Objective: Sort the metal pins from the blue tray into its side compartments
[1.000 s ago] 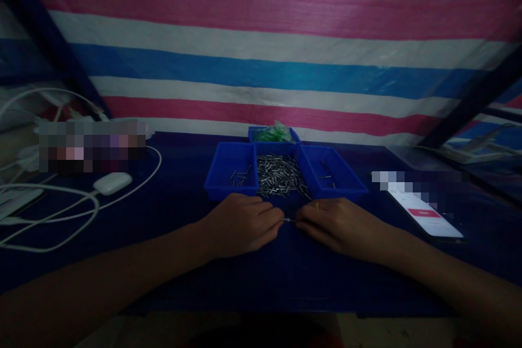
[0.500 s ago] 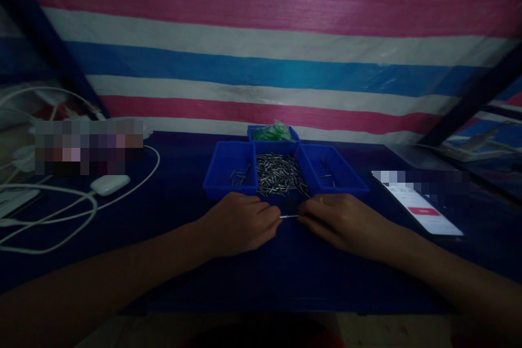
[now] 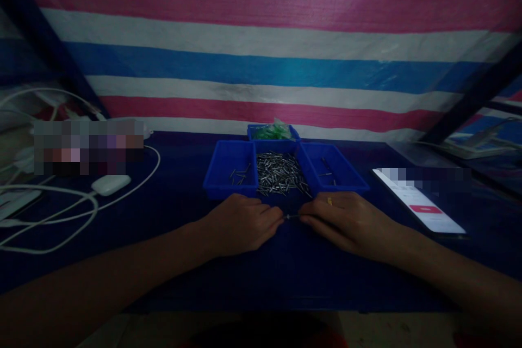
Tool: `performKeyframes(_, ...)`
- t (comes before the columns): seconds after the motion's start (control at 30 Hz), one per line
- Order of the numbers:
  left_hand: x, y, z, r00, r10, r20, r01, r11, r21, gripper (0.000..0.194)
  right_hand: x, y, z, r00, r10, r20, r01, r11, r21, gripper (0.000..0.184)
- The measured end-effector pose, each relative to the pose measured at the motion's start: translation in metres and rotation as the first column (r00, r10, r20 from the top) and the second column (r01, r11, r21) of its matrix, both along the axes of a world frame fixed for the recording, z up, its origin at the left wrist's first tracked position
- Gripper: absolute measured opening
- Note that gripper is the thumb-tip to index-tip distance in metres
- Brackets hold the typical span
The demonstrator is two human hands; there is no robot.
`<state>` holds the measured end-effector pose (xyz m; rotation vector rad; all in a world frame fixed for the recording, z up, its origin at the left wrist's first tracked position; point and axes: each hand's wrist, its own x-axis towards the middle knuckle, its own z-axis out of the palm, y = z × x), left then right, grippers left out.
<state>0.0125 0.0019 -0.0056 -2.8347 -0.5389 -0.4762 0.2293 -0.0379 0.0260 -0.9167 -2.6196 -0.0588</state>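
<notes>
Between my hands is a small, thin metal blind rivet (image 3: 289, 217), lying roughly level, with a flange near its middle. My left hand (image 3: 244, 225) is closed in a pinch on its left end. My right hand (image 3: 340, 222), with a ring on one finger, pinches the thin right end. The fingertips hide both ends of the rivet. Just beyond my hands lies a heap of similar metal rivets (image 3: 279, 174). A blue bin (image 3: 231, 190) with a few rivets stands left of the heap, and another blue bin (image 3: 340, 189) with a few stands to its right.
Behind the heap, a blue bin (image 3: 271, 145) holds a green item in clear plastic (image 3: 275, 129). A lit phone (image 3: 432, 217) lies at right. White cables (image 3: 95, 212) and a white adapter (image 3: 111, 185) lie at left on the blue table (image 3: 261, 283). A striped sheet (image 3: 261, 70) hangs behind.
The rivet stays between my hands. The gap between my fingertips widened slightly, then narrowed a little. My right hand has shifted slightly right and turned a little; my left hand has barely moved.
</notes>
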Motion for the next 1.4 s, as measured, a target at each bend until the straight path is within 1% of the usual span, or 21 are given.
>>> performKeyframes(0.13, 0.000, 0.002, 0.001, 0.998, 0.051, 0.036, -0.051, 0.998, 0.019, 0.025, 0.002, 0.001, -0.001, 0.999, -0.037, 0.034, 0.038, 0.999, -0.027, 0.026)
performKeyframes(0.23, -0.001, 0.004, 0.002, 0.995, 0.053, 0.085, -0.056, 0.998, 0.039, 0.026, 0.003, 0.002, -0.003, 0.997, -0.055, 0.061, 0.058, 0.997, -0.059, 0.027)
performKeyframes(0.33, -0.002, 0.005, 0.003, 0.989, 0.017, 0.144, -0.025, 0.998, 0.057, 0.024, 0.004, 0.004, -0.006, 0.994, -0.057, 0.095, 0.064, 0.996, -0.069, 0.026)
performKeyframes(0.43, -0.002, 0.002, 0.003, 0.980, -0.054, 0.191, 0.034, 0.993, 0.109, 0.021, 0.003, 0.006, -0.009, 0.987, -0.056, 0.148, 0.070, 0.993, -0.092, 0.023)
performKeyframes(0.57, -0.001, -0.003, 0.005, 0.967, -0.156, 0.200, 0.119, 0.976, 0.185, 0.016, 0.001, 0.005, -0.011, 0.976, 0.009, 0.219, 0.031, 0.983, -0.183, 0.017)
performKeyframes(0.67, -0.002, -0.004, 0.006, 0.962, -0.188, 0.200, 0.145, 0.967, 0.210, 0.014, -0.001, 0.004, -0.011, 0.973, 0.040, 0.229, 0.011, 0.976, -0.218, 0.016)
performKeyframes(0.8, -0.003, -0.003, 0.007, 0.965, -0.176, 0.195, 0.137, 0.970, 0.199, 0.015, 0.000, 0.005, -0.013, 0.974, 0.016, 0.224, 0.028, 0.982, -0.189, 0.018)
performKeyframes(0.93, -0.004, -0.001, 0.007, 0.982, -0.106, 0.157, 0.082, 0.985, 0.149, 0.019, 0.003, 0.006, -0.012, 0.980, -0.030, 0.195, 0.055, 0.991, -0.125, 0.021)
performKeyframes(1.1, -0.004, 0.002, 0.004, 0.998, -0.010, 0.070, 0.006, 0.999, 0.046, 0.023, 0.004, 0.005, -0.005, 0.991, -0.051, 0.127, 0.055, 0.998, -0.029, 0.026)
performKeyframes(1.2, -0.003, 0.003, 0.002, 1.000, 0.007, 0.013, -0.007, 1.000, -0.012, 0.022, 0.003, 0.002, -0.003, 0.996, -0.007, 0.088, 0.006, 1.000, 0.008, 0.028)
performKeyframes(1.33, -0.001, 0.002, 0.000, 1.000, -0.025, -0.005, 0.025, 0.999, -0.032, 0.024, -0.001, -0.001, -0.002, 0.993, 0.095, 0.068, -0.100, 0.993, 0.062, 0.025)
performKeyframes(1.4, -0.001, 0.001, 0.000, 0.999, -0.035, -0.014, 0.034, 0.999, -0.040, 0.024, -0.001, -0.001, -0.002, 0.992, 0.115, 0.055, -0.120, 0.989, 0.091, 0.023)
